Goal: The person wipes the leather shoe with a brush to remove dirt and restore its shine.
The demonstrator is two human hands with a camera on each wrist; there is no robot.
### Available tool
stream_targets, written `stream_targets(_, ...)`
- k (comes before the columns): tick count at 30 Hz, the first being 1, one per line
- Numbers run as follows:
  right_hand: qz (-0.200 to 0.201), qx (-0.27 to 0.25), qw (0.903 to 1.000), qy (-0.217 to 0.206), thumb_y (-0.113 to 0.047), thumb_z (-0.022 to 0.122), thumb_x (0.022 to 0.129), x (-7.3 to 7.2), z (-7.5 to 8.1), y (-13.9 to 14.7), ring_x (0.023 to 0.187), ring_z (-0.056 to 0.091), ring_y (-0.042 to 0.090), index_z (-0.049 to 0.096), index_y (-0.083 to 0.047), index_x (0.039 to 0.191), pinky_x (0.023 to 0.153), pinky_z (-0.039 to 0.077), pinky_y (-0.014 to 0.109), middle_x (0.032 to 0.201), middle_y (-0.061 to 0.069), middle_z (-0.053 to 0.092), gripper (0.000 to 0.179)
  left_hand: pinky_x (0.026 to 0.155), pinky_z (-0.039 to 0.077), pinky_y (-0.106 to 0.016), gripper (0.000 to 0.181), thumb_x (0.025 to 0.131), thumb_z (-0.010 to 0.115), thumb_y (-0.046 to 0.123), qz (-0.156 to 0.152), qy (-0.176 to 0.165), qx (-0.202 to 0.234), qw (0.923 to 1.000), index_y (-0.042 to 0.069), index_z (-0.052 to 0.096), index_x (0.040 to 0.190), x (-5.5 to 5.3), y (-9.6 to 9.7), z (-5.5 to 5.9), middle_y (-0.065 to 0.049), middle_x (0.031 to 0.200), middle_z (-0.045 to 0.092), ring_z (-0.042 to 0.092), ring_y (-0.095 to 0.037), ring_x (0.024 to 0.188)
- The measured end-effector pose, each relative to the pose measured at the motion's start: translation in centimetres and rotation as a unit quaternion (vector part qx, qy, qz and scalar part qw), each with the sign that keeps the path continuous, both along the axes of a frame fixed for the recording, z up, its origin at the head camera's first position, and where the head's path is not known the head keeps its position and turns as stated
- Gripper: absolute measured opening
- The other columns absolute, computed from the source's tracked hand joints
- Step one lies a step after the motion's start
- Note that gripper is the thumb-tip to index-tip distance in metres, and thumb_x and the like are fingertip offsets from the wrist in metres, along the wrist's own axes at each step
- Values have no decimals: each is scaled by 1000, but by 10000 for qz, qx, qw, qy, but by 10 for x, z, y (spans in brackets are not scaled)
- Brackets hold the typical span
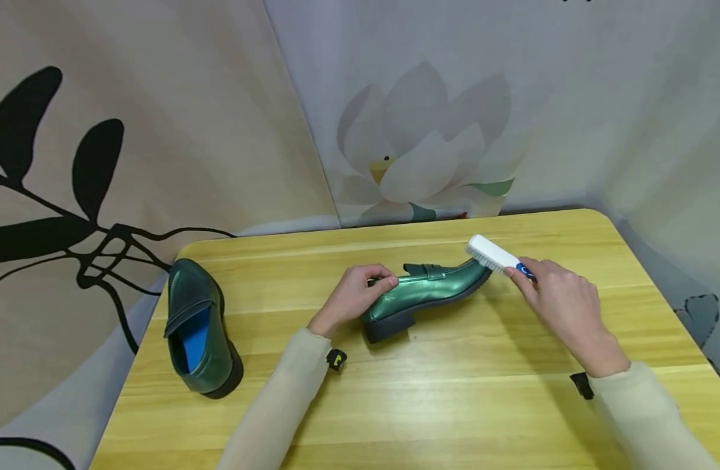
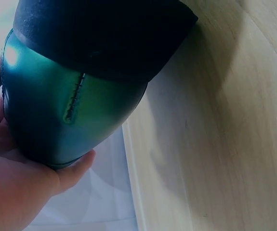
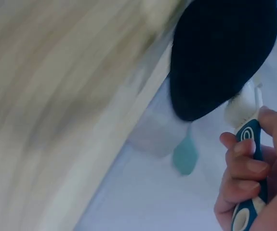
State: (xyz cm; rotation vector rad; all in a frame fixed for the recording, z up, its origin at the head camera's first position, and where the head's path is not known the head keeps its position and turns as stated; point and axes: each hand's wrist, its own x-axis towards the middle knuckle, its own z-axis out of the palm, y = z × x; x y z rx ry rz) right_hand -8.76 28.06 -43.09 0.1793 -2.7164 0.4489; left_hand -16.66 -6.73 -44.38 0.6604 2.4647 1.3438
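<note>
A shiny green loafer (image 1: 436,287) with a dark sole is tilted on its side above the table, its toe pointing right. My left hand (image 1: 362,290) grips it by the heel end; the left wrist view shows the thumb and fingers around the back of the green heel (image 2: 75,106). With my right hand (image 1: 562,303) I hold a white scrub brush (image 1: 495,253) by its blue and white handle (image 3: 251,183). Its bristles meet the toe of the loafer. In the right wrist view the dark sole (image 3: 220,57) hides part of the brush head.
The matching green loafer (image 1: 203,333), with a blue insole, stands upright at the table's left edge. Under both lies a light wooden table (image 1: 453,411). Behind it hangs a pale curtain (image 1: 430,130) printed with leaves and a flower.
</note>
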Motion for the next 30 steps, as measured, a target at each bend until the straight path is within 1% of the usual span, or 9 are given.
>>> stream_targets(3, -150, -124, 9998, -102, -33, 71, 100, -2, -4, 7, 52, 51, 22, 73, 0, 117, 39, 35, 35, 78, 13, 68, 38, 95, 50, -39, 22, 104, 65, 26, -8, -38, -20, 10000, 8, 76, 109, 1, 1, -1, -3, 108, 73, 63, -18, 102)
stream_targets(8, 205, -359, 9991, -96, -30, 78, 94, 7, -8, -2, 62, 62, 25, 73, 0, 117, 45, 47, 43, 95, 19, 74, 38, 92, 49, -37, 23, 105, 64, 28, 42, -67, -53, 10000, 10, 76, 109, 0, 0, -2, -1, 109, 73, 62, -18, 101)
stream_targets(11, 334, -420, 9986, -14, -27, 81, 92, 8, -9, -5, 63, 64, 26, 73, 1, 116, 47, 49, 45, 97, 20, 74, 38, 91, 49, -36, 22, 105, 64, 28, 75, -70, -29, 9999, 10, 76, 109, 0, 0, -2, -1, 109, 73, 62, -18, 100)
stream_targets(14, 152, -409, 9990, -38, -30, 76, 96, 1, -12, 3, 60, 61, 26, 72, 1, 116, 44, 45, 42, 94, 19, 74, 36, 89, 48, -35, 22, 105, 64, 28, 74, -65, 6, 10000, 10, 76, 108, 0, 0, -2, -2, 109, 73, 61, -18, 99)
stream_targets(17, -133, -331, 9990, -273, -34, 67, 103, -11, -16, 16, 56, 56, 26, 70, 2, 117, 41, 38, 38, 88, 18, 72, 39, 89, 48, -35, 21, 105, 64, 27, 81, -73, 45, 9999, 9, 76, 108, 0, 1, 0, -3, 108, 73, 61, -19, 98)
stream_targets(21, -432, -290, 9958, -759, -40, 55, 108, -23, -21, 32, 56, 56, 29, 66, 5, 119, 41, 39, 43, 87, 21, 71, 49, 90, 48, -35, 21, 105, 64, 27, 95, -87, 70, 9999, 9, 76, 108, 0, 1, -1, -2, 108, 73, 61, -18, 98)
stream_targets(24, -534, -411, 9922, -1046, -43, 52, 109, -26, -21, 36, 60, 56, 30, 64, 8, 123, 46, 41, 44, 89, 23, 70, 54, 90, 49, -36, 21, 105, 64, 27, 100, -80, 78, 9999, 10, 76, 108, 0, 1, -2, -2, 107, 73, 61, -18, 98)
stream_targets(27, -390, -673, 9905, -1132, -39, 54, 109, -20, -15, 31, 62, 55, 29, 62, 10, 126, 49, 40, 39, 92, 24, 70, 53, 90, 49, -36, 22, 105, 64, 28, 99, -64, 55, 9999, 10, 76, 108, 0, 1, -3, -1, 107, 73, 61, -17, 98)
stream_targets(30, 103, -878, 9908, -1024, -30, 58, 108, -8, -5, 17, 63, 53, 26, 62, 11, 126, 52, 40, 36, 90, 22, 68, 45, 91, 50, -37, 22, 105, 64, 29, 113, -44, 45, 9999, 10, 76, 108, 0, 0, -2, -1, 107, 73, 61, -17, 98)
